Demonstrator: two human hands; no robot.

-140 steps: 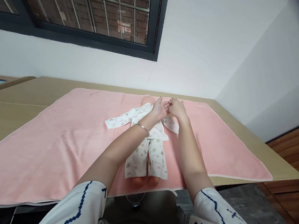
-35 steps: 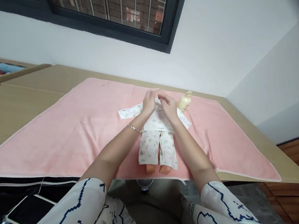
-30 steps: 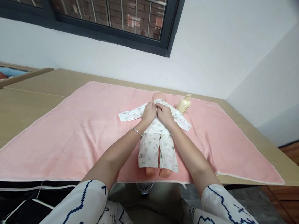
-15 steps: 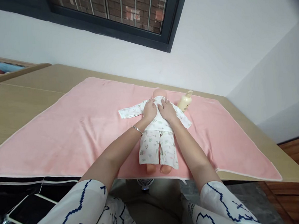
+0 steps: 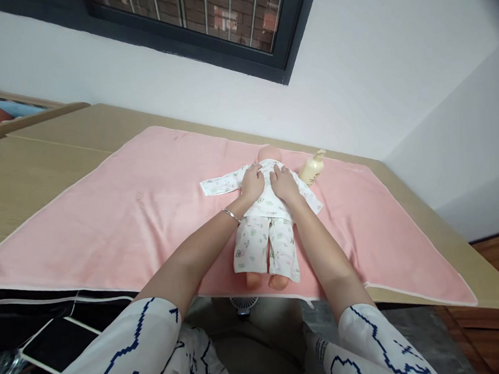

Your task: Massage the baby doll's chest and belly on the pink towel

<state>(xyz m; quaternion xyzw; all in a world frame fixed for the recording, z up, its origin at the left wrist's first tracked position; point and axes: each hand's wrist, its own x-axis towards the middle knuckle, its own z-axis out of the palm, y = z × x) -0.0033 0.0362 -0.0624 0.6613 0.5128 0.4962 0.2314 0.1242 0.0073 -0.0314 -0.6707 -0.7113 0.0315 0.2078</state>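
A baby doll point(image 5: 268, 152) in white printed pyjamas point(image 5: 266, 246) lies on its back on a pink towel point(image 5: 118, 220), head toward the wall, feet at the near edge. My left hand point(image 5: 252, 182) rests flat on the doll's chest on the left side, fingers spread, a thin bracelet on the wrist. My right hand point(image 5: 282, 181) lies flat on the chest beside it, fingers apart. Neither hand holds anything. The doll's left sleeve stretches out to the left.
A cream pump bottle point(image 5: 312, 168) lies on the towel just right of the doll's head. The towel covers a wooden table point(image 5: 32, 169) set against a white wall under a dark-framed window. A small fan point(image 5: 241, 306) and dark items sit below the table edge.
My hands moved from the doll's collar down onto its chest and flattened out, then spread slightly apart. The pump bottle, hidden 4.7 s ago, is in view.
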